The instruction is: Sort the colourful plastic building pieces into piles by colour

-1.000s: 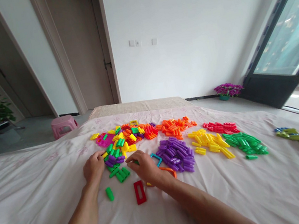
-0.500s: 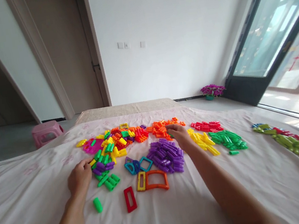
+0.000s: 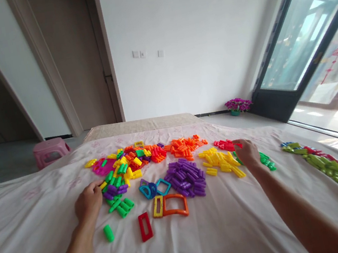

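Note:
At the left edge of a mixed heap of plastic building tubes, my left hand (image 3: 88, 200) is closed, with a yellow tube (image 3: 103, 184) at its fingertips. Green tubes (image 3: 125, 207) and purple tubes (image 3: 113, 190) lie beside it. My right hand (image 3: 247, 152) is over the green pile (image 3: 267, 160), fingers curled down, with a green tube (image 3: 237, 157) showing under the fingertips. The hand partly hides that pile. Just behind its fingers are red tubes (image 3: 224, 145), and yellow tubes (image 3: 222, 160) lie to its left.
Purple tubes (image 3: 186, 178) and orange tubes (image 3: 184, 146) form piles mid-table. Nearer are an orange frame (image 3: 186, 205), a red rectangular frame (image 3: 145, 226) and a lone green tube (image 3: 108, 233). Olive pieces (image 3: 322, 164) lie far right on the pale cloth (image 3: 227, 234).
My right hand has moved right, from the orange pile to the green pile. Several more yellow tubes now show where my forearm was. My left hand stays at the mixed heap.

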{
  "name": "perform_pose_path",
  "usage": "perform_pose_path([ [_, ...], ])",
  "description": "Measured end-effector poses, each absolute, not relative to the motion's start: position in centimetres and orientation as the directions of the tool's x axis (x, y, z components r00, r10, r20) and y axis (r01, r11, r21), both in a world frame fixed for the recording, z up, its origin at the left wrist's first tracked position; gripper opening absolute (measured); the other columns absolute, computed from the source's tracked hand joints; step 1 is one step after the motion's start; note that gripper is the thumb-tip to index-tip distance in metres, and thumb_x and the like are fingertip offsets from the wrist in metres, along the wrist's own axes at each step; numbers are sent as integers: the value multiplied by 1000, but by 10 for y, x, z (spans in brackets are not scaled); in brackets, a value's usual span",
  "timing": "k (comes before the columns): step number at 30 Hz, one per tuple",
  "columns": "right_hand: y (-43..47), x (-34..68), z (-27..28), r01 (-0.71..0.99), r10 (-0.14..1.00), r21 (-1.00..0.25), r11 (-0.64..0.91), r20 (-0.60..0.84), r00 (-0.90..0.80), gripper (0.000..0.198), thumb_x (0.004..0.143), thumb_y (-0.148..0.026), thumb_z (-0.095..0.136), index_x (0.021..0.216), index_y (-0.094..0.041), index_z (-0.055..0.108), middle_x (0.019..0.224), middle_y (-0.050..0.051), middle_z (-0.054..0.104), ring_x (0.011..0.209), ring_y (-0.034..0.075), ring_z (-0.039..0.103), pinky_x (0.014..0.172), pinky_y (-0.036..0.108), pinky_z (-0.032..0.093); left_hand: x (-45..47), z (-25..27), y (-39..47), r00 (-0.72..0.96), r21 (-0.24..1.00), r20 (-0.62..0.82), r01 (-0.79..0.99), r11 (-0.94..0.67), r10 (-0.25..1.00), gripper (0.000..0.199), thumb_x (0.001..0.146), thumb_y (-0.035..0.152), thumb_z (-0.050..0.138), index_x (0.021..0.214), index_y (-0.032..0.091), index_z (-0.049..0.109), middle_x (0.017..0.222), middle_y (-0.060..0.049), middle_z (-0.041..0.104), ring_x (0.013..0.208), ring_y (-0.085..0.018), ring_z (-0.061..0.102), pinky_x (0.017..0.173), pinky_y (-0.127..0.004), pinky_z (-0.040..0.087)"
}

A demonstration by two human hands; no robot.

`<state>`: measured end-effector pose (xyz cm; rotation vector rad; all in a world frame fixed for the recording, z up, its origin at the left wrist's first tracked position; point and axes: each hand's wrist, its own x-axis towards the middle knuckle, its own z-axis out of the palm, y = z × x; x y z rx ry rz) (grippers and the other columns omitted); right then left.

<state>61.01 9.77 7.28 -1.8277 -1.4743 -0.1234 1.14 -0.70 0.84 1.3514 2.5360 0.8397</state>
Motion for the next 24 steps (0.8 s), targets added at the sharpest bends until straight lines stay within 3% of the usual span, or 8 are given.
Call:
perform_pose_path([
  [3, 91, 552, 79, 842, 826, -515, 159, 537, 173, 30, 82, -17, 50, 101, -20, 73, 106, 14, 71, 102, 26, 65, 93, 45, 48, 13, 10, -8, -580, 548, 135, 719, 427, 803, 41, 90, 30, 37, 114, 28, 71, 107, -7, 75, 84, -26, 66, 68, -32, 45],
  [7, 59, 438, 83, 679, 816, -506, 533, 521, -252, 25, 84, -14, 54, 96, -26, 72, 98, 5, 73, 92, 21, 68, 86, 37, 53, 13, 11, -9, -581, 554, 133, 716, 426, 803, 41, 91, 30, 37, 114, 28, 71, 112, -8, 74, 89, -26, 67, 69, -32, 46],
  [9, 34, 383, 83, 523, 699, -464, 715, 471, -538, 28, 85, -11, 55, 103, -24, 71, 104, 5, 72, 97, 20, 67, 88, 34, 52, 13, 11, -8, -587, 554, 119, 709, 437, 801, 42, 91, 30, 37, 115, 28, 71, 112, -7, 74, 89, -26, 67, 69, -31, 46],
  [12, -1, 316, 79, 392, 525, -378, 839, 369, -767, 25, 87, -12, 57, 108, -20, 69, 106, 6, 71, 101, 19, 64, 90, 31, 50, 14, 12, -8, -597, 551, 107, 701, 452, 795, 41, 91, 29, 38, 115, 28, 71, 111, -7, 75, 88, -25, 68, 70, -31, 46],
  [15, -21, 271, 69, 363, 429, -256, 896, 280, -859, 25, 89, -26, 64, 112, -20, 66, 111, 8, 68, 105, 22, 61, 94, 35, 48, 15, 14, -9, -594, 557, 118, 703, 442, 795, 41, 91, 29, 38, 114, 27, 72, 112, -7, 74, 91, -25, 68, 71, -31, 47],
  [19, -26, 240, 56, 446, 460, -114, 888, 196, -866, 30, 87, -42, 66, 106, -19, 65, 109, 10, 65, 99, 26, 61, 83, 38, 51, 17, 16, -10, -596, 561, 121, 701, 441, 793, 41, 91, 29, 38, 114, 27, 71, 114, -7, 74, 95, -27, 67, 73, -32, 47],
  [24, -26, 232, 54, 479, 477, -37, 877, 193, -857, 26, 83, -35, 65, 101, -16, 62, 104, 11, 64, 92, 25, 61, 78, 35, 52, 16, 15, -9, -591, 556, 115, 704, 441, 798, 41, 91, 29, 38, 114, 28, 71, 114, -7, 74, 93, -27, 67, 72, -32, 47],
])
